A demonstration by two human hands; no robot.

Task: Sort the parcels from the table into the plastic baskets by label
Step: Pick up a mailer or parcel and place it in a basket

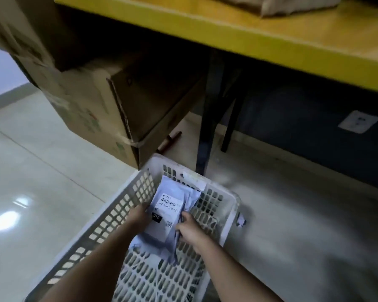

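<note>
At lower centre of the frame, a white plastic basket with slotted walls sits on the tiled floor. Inside it, a grey parcel lies tilted, its printed label facing up and marked "010" on a black tag. The left hand grips the parcel's left edge, fingers curled around it. The right hand grips the parcel's right edge, thumb on top and fingers curled under. Further grey wrapping lies beneath the parcel on the basket bottom. In the upper right, a yellow table spans the frame, its dark leg standing just behind the basket. At upper left, stacked cardboard boxes sit beside the basket.
</note>
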